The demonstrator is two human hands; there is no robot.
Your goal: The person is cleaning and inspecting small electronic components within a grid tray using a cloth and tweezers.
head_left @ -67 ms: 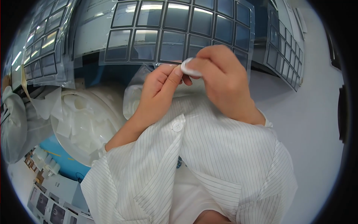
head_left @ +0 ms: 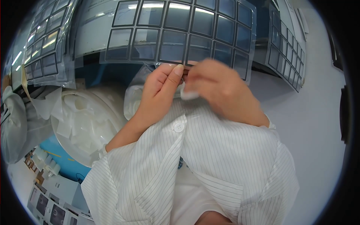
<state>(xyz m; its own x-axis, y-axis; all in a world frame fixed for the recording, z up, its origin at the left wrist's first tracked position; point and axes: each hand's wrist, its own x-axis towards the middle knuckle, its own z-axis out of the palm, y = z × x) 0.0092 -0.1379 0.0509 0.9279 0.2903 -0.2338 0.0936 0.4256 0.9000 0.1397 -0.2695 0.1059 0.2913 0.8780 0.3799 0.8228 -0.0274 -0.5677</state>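
Handwork running, seemingly unfinished; share done or left not showing.
Left hand (head_left: 161, 84) pinching narrowly by tray (head_left: 254, 28), catch hidden; right hand (head_left: 221, 84), blurred, apparently gripping white pad (head_left: 189, 95) just beside.

The one view comes from the left of two fisheye cameras on the person's head, facing steeply down over the front of the pinstriped white coat (head_left: 225, 157). It looks from close above the left hand (head_left: 161, 84) and right hand (head_left: 221, 88); the clear sheet of dark-framed rectangles (head_left: 174, 43) extends beyond them.
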